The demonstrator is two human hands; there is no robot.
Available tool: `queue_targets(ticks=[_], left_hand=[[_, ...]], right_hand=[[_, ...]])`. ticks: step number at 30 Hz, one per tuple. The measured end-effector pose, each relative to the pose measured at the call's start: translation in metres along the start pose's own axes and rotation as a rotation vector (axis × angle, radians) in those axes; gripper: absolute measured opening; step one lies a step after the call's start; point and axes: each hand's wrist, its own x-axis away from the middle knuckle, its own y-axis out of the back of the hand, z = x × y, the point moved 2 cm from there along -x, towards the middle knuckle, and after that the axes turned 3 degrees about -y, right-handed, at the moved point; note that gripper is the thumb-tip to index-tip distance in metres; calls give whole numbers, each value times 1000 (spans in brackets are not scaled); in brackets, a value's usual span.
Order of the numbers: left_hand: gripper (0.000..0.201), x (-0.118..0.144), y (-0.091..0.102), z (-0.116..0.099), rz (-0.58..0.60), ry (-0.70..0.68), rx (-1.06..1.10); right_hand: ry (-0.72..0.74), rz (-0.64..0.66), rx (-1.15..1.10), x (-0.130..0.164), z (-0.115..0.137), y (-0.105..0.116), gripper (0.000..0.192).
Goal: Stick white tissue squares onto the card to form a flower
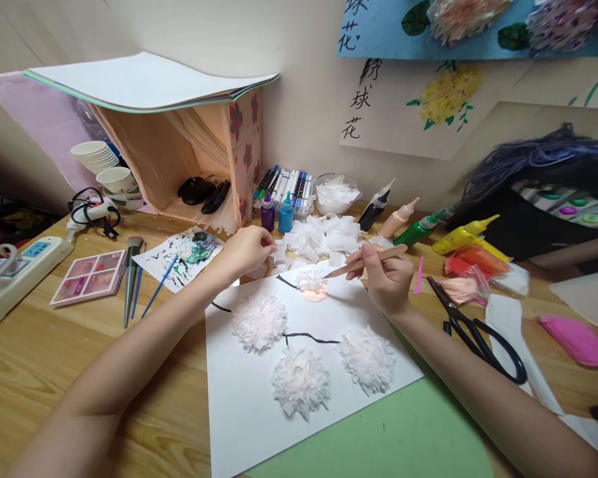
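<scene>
My right hand is closed round a flat wooden craft stick. The stick's tip lies beside a small half-filled paper flower, which has a peach-coloured patch at its lower edge. Fingers pinched, my left hand is at the left edge of a pile of white tissue paper pieces; whatever it pinches is hidden. Below both hands lies a white sheet carrying three full, ruffled white paper flowers and black painted stems.
Glue and paint bottles, markers and a glass bowl line the back. Black scissors lie right, past my right forearm. Brushes, a paint-smeared paper and a power strip are left. A green sheet lies underneath.
</scene>
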Motion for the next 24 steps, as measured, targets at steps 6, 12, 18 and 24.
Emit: queue_targets(ticks=[6, 12, 18, 24], left_hand=[[25, 6, 19, -5, -63, -29, -46], [27, 3, 12, -8, 196, -121, 389], [21, 11, -11, -26, 372, -188, 538], [16, 13, -26, -30, 427, -150, 487]], right_hand=[[56, 51, 47, -2, 4, -1, 42], [85, 124, 65, -3, 11, 0, 37], [164, 241, 22, 0, 20, -3, 37], [231, 260, 43, 4, 22, -5, 34]])
